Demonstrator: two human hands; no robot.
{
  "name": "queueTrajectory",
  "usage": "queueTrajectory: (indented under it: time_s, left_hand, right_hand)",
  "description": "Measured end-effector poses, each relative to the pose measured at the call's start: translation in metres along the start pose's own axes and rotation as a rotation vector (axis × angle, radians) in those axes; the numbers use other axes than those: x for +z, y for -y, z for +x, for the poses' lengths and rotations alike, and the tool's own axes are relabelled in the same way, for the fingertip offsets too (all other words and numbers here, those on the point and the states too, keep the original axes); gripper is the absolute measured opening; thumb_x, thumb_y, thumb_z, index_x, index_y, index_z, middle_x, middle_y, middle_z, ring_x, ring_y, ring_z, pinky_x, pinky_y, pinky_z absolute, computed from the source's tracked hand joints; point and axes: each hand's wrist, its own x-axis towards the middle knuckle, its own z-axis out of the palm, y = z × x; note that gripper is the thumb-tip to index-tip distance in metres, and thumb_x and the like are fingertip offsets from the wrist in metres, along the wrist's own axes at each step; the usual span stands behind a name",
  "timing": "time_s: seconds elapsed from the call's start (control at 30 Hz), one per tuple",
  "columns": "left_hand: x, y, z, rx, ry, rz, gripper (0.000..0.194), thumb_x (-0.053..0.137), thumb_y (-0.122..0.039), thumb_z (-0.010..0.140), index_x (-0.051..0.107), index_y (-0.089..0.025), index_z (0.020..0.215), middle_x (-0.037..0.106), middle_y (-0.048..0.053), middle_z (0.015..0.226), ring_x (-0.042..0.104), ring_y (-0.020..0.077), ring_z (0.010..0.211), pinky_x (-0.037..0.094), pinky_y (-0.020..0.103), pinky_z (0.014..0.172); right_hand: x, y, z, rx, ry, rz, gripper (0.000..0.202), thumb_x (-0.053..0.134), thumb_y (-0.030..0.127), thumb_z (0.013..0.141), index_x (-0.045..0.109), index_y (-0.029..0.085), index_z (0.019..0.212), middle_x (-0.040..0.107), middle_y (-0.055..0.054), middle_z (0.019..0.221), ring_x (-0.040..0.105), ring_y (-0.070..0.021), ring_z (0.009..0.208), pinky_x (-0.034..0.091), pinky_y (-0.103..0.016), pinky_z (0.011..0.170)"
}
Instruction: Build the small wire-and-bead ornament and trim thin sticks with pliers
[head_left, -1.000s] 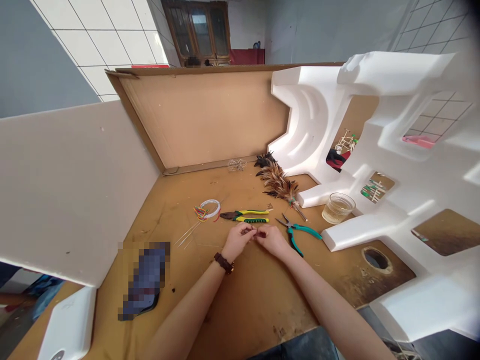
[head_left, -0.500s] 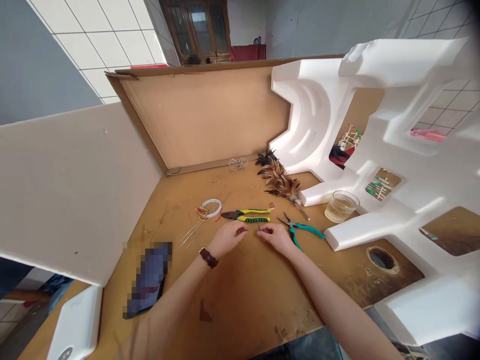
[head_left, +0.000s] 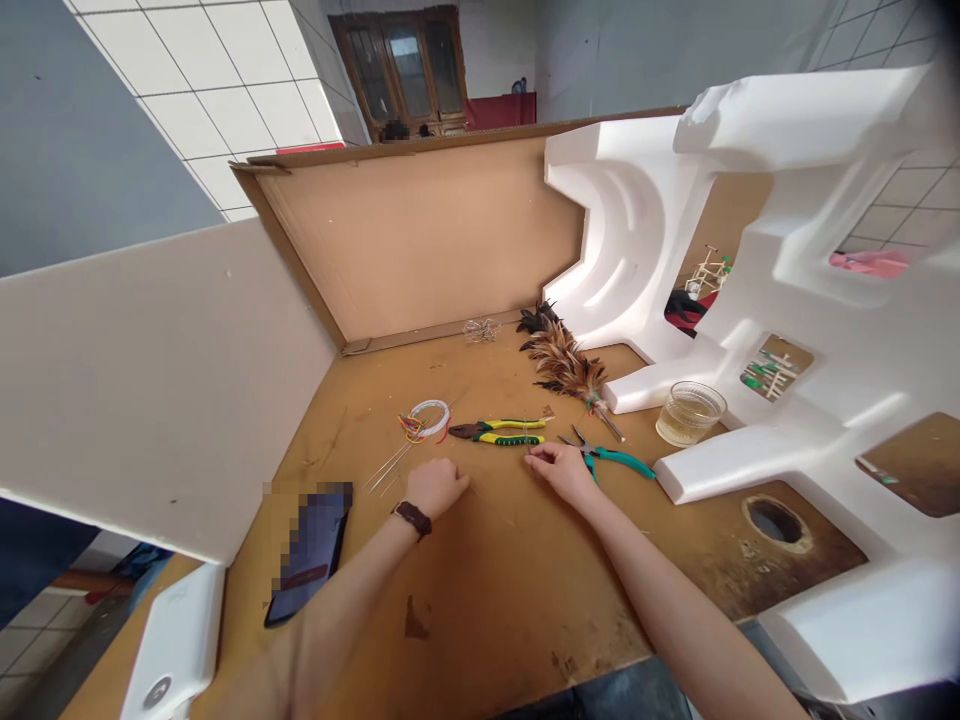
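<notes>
My left hand [head_left: 438,488], with a dark watch on its wrist, is closed above the brown tabletop [head_left: 480,580]; what it holds, if anything, is hidden. My right hand [head_left: 564,472] pinches a thin piece of wire [head_left: 527,436] upright by its fingertips. Just beyond the hands lie yellow-and-green pliers [head_left: 510,438]. Teal-handled pliers [head_left: 622,460] rest partly behind my right hand. A white ring [head_left: 433,416] with coloured threads and several thin wires [head_left: 390,466] are beyond my left hand.
A feather duster [head_left: 566,365], a glass of pale liquid [head_left: 688,413] and white foam packing [head_left: 697,475] are at the right. A phone [head_left: 315,560] and a white device [head_left: 176,640] lie left. Cardboard [head_left: 435,240] stands behind, near tangled wire [head_left: 481,329].
My left hand has moved left and toward me, away from my right hand. The thin wire in my right hand shows more clearly. The view has shifted slightly.
</notes>
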Motion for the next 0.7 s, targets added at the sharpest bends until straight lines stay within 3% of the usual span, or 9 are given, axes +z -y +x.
queueTrajectory:
  time_s: [0.1, 0.27, 0.47, 0.7]
  left_hand:
    - [0.009, -0.009, 0.003, -0.110, -0.042, -0.012, 0.041, 0.044, -0.045, 0.074, 0.065, -0.011, 0.081, 0.065, 0.021, 0.087, 0.061, 0.0322, 0.084, 0.044, 0.038, 0.067]
    - [0.016, -0.017, -0.007, -0.164, -0.011, -0.058, 0.029, 0.050, -0.029, 0.070, 0.065, -0.010, 0.086, 0.064, 0.023, 0.091, 0.061, 0.0333, 0.087, 0.045, 0.039, 0.068]
    - [0.022, -0.010, -0.033, -0.185, -0.004, -0.085, 0.024, 0.052, -0.022, 0.067, 0.065, -0.011, 0.084, 0.065, 0.021, 0.089, 0.061, 0.0333, 0.087, 0.044, 0.039, 0.069]
    - [0.023, 0.003, -0.027, -0.193, -0.010, -0.274, 0.013, 0.055, -0.015, 0.060, 0.063, -0.012, 0.070, 0.066, 0.020, 0.082, 0.061, 0.0316, 0.085, 0.044, 0.038, 0.069]
  right_hand:
    - [0.000, 0.001, 0.000, -0.020, -0.010, -0.014, 0.024, 0.053, 0.038, 0.071, 0.066, 0.018, 0.075, 0.066, -0.002, 0.068, 0.058, -0.0164, 0.063, 0.042, -0.025, 0.058]
    - [-0.002, 0.004, 0.000, -0.036, -0.033, -0.043, 0.025, 0.052, 0.038, 0.071, 0.067, 0.018, 0.077, 0.066, -0.003, 0.070, 0.058, -0.0175, 0.063, 0.043, -0.027, 0.060]
    - [-0.004, 0.009, -0.001, -0.047, -0.038, -0.083, 0.027, 0.050, 0.038, 0.072, 0.067, 0.018, 0.077, 0.066, -0.003, 0.069, 0.057, -0.0175, 0.062, 0.042, -0.026, 0.058]
    - [-0.007, 0.009, 0.000, -0.059, -0.030, -0.195, 0.028, 0.048, 0.037, 0.075, 0.068, 0.018, 0.081, 0.067, -0.003, 0.072, 0.058, -0.0172, 0.063, 0.042, -0.025, 0.057]
